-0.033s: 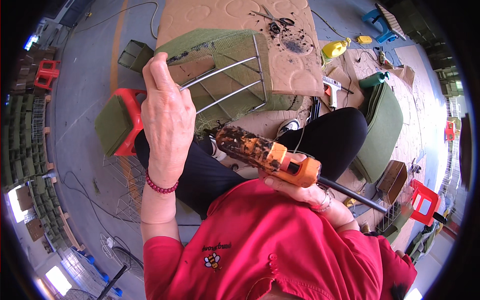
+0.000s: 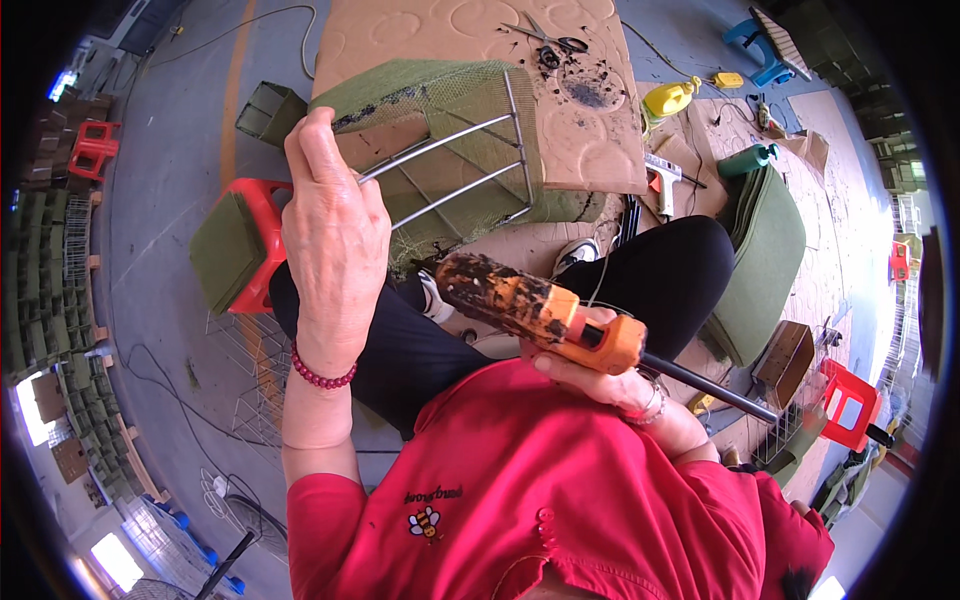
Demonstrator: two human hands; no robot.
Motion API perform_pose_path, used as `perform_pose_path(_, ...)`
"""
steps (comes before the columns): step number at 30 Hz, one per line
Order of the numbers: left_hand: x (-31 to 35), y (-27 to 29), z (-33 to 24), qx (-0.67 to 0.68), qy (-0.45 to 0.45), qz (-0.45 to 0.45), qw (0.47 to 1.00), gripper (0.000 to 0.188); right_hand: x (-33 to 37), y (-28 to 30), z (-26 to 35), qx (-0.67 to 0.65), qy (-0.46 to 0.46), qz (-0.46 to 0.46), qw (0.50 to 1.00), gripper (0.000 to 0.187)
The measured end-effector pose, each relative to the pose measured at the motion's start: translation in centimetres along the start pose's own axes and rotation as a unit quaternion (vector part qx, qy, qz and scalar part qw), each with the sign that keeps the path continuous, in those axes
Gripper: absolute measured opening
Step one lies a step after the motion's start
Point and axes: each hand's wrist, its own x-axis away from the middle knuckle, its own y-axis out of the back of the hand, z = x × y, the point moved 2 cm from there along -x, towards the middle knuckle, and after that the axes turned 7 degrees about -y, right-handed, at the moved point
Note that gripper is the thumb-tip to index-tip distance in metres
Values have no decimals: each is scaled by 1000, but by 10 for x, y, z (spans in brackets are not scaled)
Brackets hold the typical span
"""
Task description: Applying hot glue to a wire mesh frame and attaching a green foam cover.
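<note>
My left hand (image 2: pixel 335 220) grips the near left edge of a wire-frame basket (image 2: pixel 460 195), its fingers partly hidden behind the material. Green fabric and mesh (image 2: pixel 400 80) cover the grey wire frame, with dark glue marks along one edge and frayed threads below. In front of my chest, my right hand (image 2: pixel 590 375) is closed round an orange glue gun (image 2: pixel 540 310). Black residue cakes its front part, which points up and left towards the basket, the tip not touching it. A black glue stick (image 2: pixel 710 388) projects from the back end.
A cardboard-topped work surface (image 2: pixel 585 140) ahead bears scissors (image 2: pixel 545 38) and black scraps. To the right are a white glue gun (image 2: pixel 662 180), a yellow bottle (image 2: pixel 670 97), a green bottle (image 2: pixel 748 158) and stacked green sheets (image 2: pixel 765 260). A red stool (image 2: pixel 262 255) stands left.
The glue gun and my right hand have shifted slightly to the right. My left hand and the basket have hardly moved.
</note>
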Motion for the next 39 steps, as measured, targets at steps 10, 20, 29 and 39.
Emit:
perform_pose_path(10, 0, 0, -4, 54, 47, 19, 997, 52, 25, 26, -18, -41, 39, -106, 993, 13)
perform_pose_path(20, 0, 0, -4, -10, -9, 4, 1000, 49, 27, 31, -20, -50, 50, -146, 987, 19)
perform_pose_path(29, 0, -2, -4, 13, 7, 12, 1000, 53, 31, 35, -19, -68, 32, -183, 980, 16)
perform_pose_path(39, 0, -4, -1, 24, 5, -2, 1000, 58, 32, 39, -10, -49, 29, -183, 981, 15)
